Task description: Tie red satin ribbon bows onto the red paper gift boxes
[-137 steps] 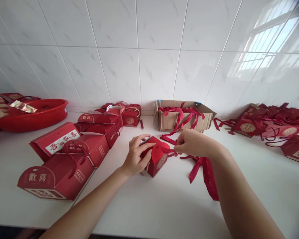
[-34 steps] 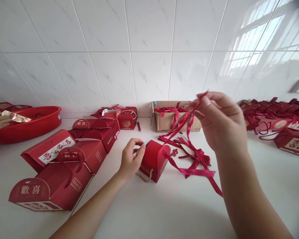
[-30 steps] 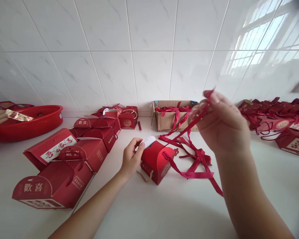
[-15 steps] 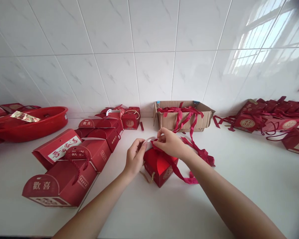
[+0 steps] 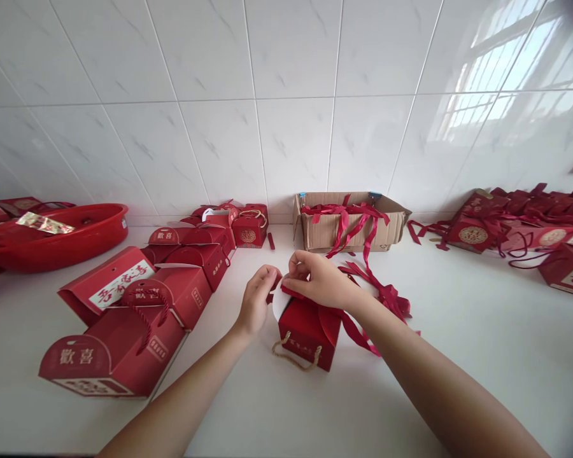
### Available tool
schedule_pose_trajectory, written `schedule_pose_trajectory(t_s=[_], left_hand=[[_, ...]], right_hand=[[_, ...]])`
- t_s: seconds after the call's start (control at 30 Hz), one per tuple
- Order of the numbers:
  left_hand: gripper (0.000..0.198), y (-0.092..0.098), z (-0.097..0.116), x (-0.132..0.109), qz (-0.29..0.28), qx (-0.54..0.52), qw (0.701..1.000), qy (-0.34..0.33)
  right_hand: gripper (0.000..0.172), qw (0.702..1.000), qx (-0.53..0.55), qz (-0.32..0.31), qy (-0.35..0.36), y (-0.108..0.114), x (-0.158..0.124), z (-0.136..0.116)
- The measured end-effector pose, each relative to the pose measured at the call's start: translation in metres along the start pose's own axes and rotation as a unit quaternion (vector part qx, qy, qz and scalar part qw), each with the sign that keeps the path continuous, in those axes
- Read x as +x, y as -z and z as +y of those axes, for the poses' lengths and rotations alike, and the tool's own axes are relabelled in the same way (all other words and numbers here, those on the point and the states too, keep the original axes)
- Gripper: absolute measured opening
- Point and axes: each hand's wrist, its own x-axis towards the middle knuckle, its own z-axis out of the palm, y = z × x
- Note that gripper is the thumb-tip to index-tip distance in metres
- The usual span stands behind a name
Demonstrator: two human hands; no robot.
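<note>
We find the small red box (image 5: 310,337) upright on the white counter (image 5: 277,413), in front of the person, its rope handle (image 5: 291,361) slack on the near side. The left hand (image 5: 256,302) has thumb and forefinger pinched on a dark red strip (image 5: 274,289) just beside the white-lined flap (image 5: 277,306). The right hand (image 5: 318,280) has its fingertips together at the flap's top edge, apparently clamped on ribbon.

In our judgement, the step in hand is working ribbon through that flap. We advise steadying the flap between the fingers, feeding the ribbon flat, and drawing it from the far side gently, so that the card neither creases nor tears. The trailing ribbon (image 5: 356,332) at the box's right should run free of the right forearm.

We cannot see the flap's hole or the ribbon's path: the right fingers cover both. We cannot confirm that the strip and the trailing ribbon are one piece. At the left edge, the red basin (image 5: 76,245) is cut off, and a blurred sliver beside it, possibly another person's hand, defies identification
</note>
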Motion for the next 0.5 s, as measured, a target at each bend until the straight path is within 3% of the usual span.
schedule_pose_trajectory(t_s=[0.17, 0.3, 0.37, 0.5], left_hand=[[0.028, 0.0, 0.004, 0.005, -0.01, -0.089, 0.996, 0.032], [0.019, 0.014, 0.017, 0.019, 0.097, -0.282, 0.947, 0.118], [0.02, 0.026, 0.024, 0.028, 0.148, -0.333, 0.923, 0.121], [0.032, 0.046, 0.029, 0.04, 0.201, -0.369, 0.901, 0.108]], right_hand=[[0.015, 0.999, -0.031, 0.024, 0.03, 0.003, 0.002, -0.002], [0.02, 0.988, -0.13, 0.081, 0.011, 0.028, -0.007, -0.01], [0.026, 0.98, -0.19, 0.036, -0.049, 0.044, -0.016, -0.016], [0.036, 0.932, -0.283, -0.157, -0.164, 0.065, -0.029, -0.02]])
